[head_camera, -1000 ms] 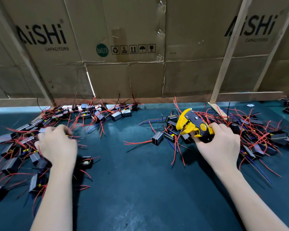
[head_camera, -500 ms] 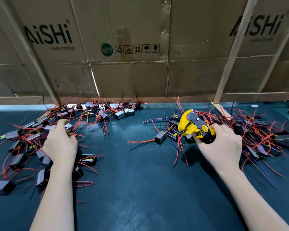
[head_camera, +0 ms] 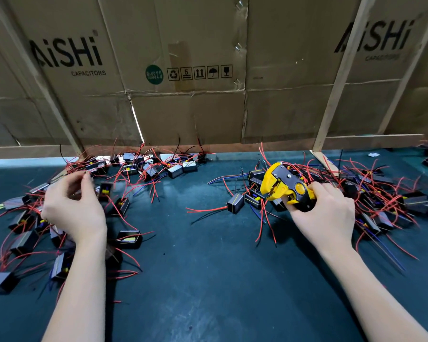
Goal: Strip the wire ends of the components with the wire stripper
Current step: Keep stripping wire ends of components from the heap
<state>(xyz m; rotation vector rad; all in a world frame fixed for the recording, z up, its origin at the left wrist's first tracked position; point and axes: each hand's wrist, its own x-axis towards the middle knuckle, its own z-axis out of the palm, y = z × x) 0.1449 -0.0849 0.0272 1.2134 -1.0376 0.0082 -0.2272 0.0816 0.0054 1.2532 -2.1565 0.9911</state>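
Now my left hand [head_camera: 71,209] pinches thin red wires [head_camera: 78,170] over the left pile of components [head_camera: 124,206], while my right hand [head_camera: 325,213] grips the wire stripper [head_camera: 286,187].

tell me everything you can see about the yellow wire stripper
The wire stripper is a yellow and black tool, plastic by its look, with a round yellow knob on its black side plate. Its yellow head points left and away from the person, over the right-hand pile of components. No wire can be seen in its head. The right hand grips its handles, which are mostly hidden by the fingers.
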